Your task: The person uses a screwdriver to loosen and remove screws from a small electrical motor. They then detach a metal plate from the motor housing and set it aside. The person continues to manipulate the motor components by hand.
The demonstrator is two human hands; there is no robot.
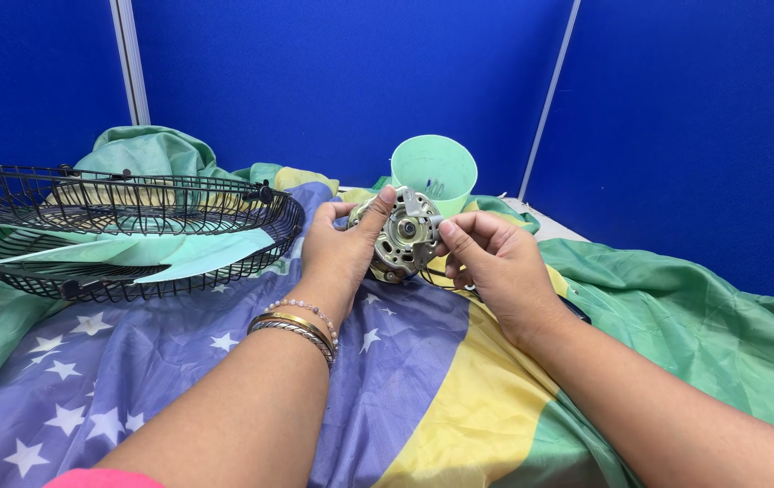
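Blue partition walls [333,72] behind; table draped in green, yellow and blue starred cloth [423,380]. Left hand [340,256], bangles on wrist, curled around small metal fan motor [402,237], thumb up along its rim, held above cloth. Right hand [495,262] pinches motor's right edge with fingertips, other fingers folded. Pale green plastic cup [434,172] just behind motor. Black wire fan guard [125,226] with pale green blades [161,253] lies at left, well apart.

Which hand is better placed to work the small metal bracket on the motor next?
Right, probably. The right hand already pinches the bracket at the motor's edge with its fingertips, while the left hand is wrapped around the motor body, steadying it.
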